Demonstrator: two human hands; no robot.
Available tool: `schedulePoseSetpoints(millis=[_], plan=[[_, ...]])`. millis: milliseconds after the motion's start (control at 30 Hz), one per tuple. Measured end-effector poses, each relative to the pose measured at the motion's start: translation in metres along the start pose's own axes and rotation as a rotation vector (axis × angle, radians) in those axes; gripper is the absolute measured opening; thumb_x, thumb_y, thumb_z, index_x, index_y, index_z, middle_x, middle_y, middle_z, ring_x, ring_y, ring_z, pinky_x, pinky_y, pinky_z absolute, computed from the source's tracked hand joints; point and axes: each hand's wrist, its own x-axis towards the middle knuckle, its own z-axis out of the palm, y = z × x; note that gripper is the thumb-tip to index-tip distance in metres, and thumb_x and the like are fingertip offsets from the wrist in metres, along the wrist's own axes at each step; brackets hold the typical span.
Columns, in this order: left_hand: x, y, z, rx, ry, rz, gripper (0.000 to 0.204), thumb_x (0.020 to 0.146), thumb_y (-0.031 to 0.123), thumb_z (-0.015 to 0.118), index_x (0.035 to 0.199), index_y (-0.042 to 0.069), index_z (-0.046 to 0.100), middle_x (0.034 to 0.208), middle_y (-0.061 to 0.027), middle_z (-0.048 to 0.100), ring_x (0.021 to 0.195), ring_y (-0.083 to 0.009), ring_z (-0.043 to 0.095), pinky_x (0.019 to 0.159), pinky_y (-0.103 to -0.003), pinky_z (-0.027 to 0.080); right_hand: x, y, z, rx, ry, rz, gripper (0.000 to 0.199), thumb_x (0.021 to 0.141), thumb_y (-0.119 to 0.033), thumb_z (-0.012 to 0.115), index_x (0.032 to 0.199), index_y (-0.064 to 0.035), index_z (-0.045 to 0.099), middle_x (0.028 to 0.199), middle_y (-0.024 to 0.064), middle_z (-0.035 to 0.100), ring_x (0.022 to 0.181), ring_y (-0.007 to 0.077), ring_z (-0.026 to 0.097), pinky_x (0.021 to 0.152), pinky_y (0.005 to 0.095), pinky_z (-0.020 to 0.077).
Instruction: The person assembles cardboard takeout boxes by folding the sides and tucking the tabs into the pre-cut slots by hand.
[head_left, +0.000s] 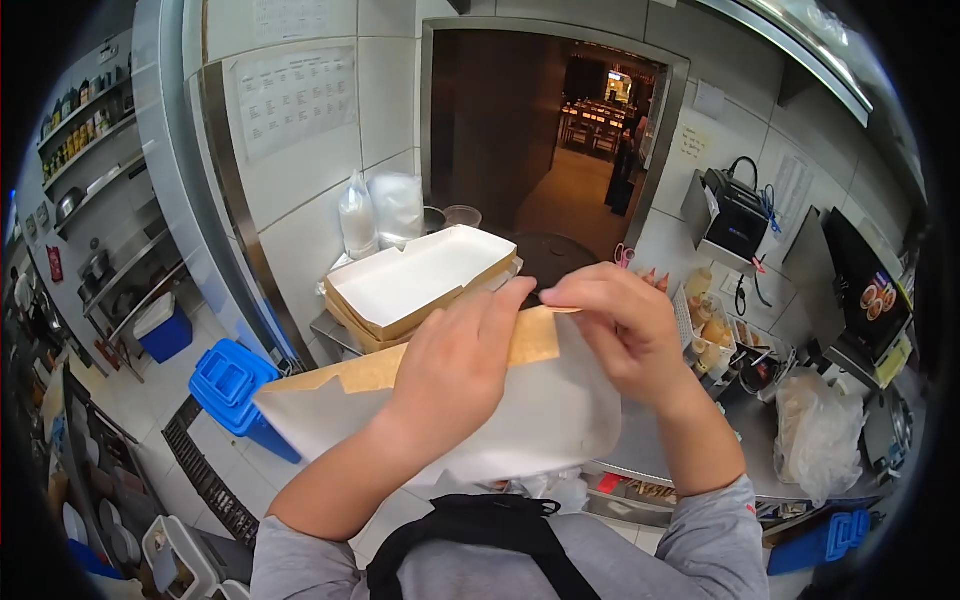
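Note:
In front of my chest I hold a cardboard food box blank (540, 420), white on its broad face with a brown kraft flap along the far edge. My left hand (455, 355) lies over that brown flap, fingers closed against it. At the flap's right end, my right hand (625, 325) pinches the corner between thumb and fingers. Just beyond my hands stands a stack of folded open boxes (430, 275), white inside and brown outside. The undersides of my fingers are partly hidden.
Behind the stack are clear plastic bags (385, 210) and a doorway (600, 150). To the right, a steel counter holds a basket of sauce bottles (705, 320) and a plastic bag (820, 430). A blue lidded bin (235, 385) stands left on the floor.

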Motion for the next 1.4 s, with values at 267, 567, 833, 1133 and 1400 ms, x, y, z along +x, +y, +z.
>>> schedulePoseSetpoints(millis=[267, 567, 833, 1133, 1400], plan=[[-0.003, -0.002, -0.020, 0.091, -0.027, 0.028, 0.035, 0.073, 0.002, 0.069, 0.107, 0.004, 0.064, 0.084, -0.0094, 0.060, 0.079, -0.0277, 0.063, 0.069, -0.039, 0.050, -0.009, -0.011, -0.009, 0.053, -0.028, -0.022, 0.046, 0.075, 0.016, 0.067, 0.111, -0.0103, 0.079, 0.088, 0.0077, 0.070, 0.076, 0.0194, 0.068, 0.064, 0.0287, 0.0534], [-0.002, -0.002, -0.019, 0.142, -0.071, 0.046, 0.032, 0.071, 0.016, 0.075, 0.097, 0.007, 0.060, 0.080, -0.0059, 0.058, 0.072, -0.0235, 0.061, 0.064, -0.036, 0.049, -0.009, -0.034, -0.008, -0.308, -0.167, -0.016, 0.049, 0.073, 0.009, 0.074, 0.118, -0.0096, 0.073, 0.068, 0.0055, 0.054, 0.059, 0.0205, 0.057, 0.053, 0.0339, 0.0465], [0.001, 0.005, -0.018, 0.113, -0.210, 0.010, 0.052, 0.067, 0.017, 0.084, 0.112, 0.003, 0.062, 0.089, -0.0084, 0.065, 0.081, -0.0268, 0.066, 0.070, -0.038, 0.052, -0.012, -0.035, -0.003, -0.354, -0.039, -0.026, 0.037, 0.079, 0.003, 0.073, 0.114, -0.0060, 0.070, 0.067, 0.0046, 0.049, 0.055, 0.0217, 0.054, 0.049, 0.0355, 0.0437], [0.009, 0.009, -0.017, 0.090, -0.288, -0.026, 0.051, 0.072, 0.021, 0.084, 0.114, 0.002, 0.062, 0.089, -0.0099, 0.065, 0.081, -0.0271, 0.067, 0.071, -0.038, 0.053, -0.009, -0.042, -0.006, -0.713, -0.197, -0.232, 0.027, 0.078, -0.009, 0.068, 0.105, -0.0016, 0.069, 0.072, 0.0021, 0.048, 0.058, 0.0167, 0.054, 0.048, 0.0313, 0.0447], [0.008, 0.007, 0.015, 0.108, -0.173, -0.007, 0.027, 0.082, 0.026, 0.076, 0.087, 0.007, 0.058, 0.074, -0.0050, 0.059, 0.070, -0.0205, 0.064, 0.064, -0.035, 0.053, -0.010, -0.035, 0.008, -0.704, -0.256, -0.059, 0.014, 0.077, -0.010, 0.065, 0.084, -0.0089, 0.053, 0.074, 0.0032, 0.053, 0.063, 0.0185, 0.061, 0.051, 0.0332, 0.0496]])
